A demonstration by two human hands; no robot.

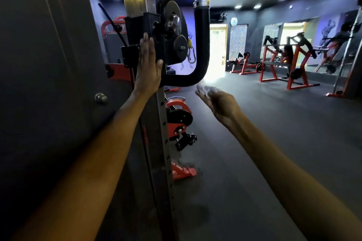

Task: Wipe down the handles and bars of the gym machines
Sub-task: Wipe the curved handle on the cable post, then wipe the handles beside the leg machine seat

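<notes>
While the left arm reaches up and forward from the near left, the left hand (147,66) lies flat against the black carriage (148,31) on the perforated steel upright (166,143), fingers straight and pressed together pointing upward, thumb set apart toward the padded bar. That bar, a black curved handle (197,60) with a chrome end cap (201,3), sweeps out from the carriage to the right and turns upward; the thumb lies just beside its inner end. Two dark pulley wheels (172,21) sit on the carriage above the thumb.

Stretched forward from the near right, the right hand (219,103) hangs just below and to the right of the handle's bend, apart from it. Its fingers curl round a crumpled white cloth (207,90), which shows at the fingertips; motion blur hides the finer grip.

Red and black gym machines (282,64) stand far right on the dark floor (254,143). White lettering on a red foot plate (182,172) low on the upright is too blurred to read.
</notes>
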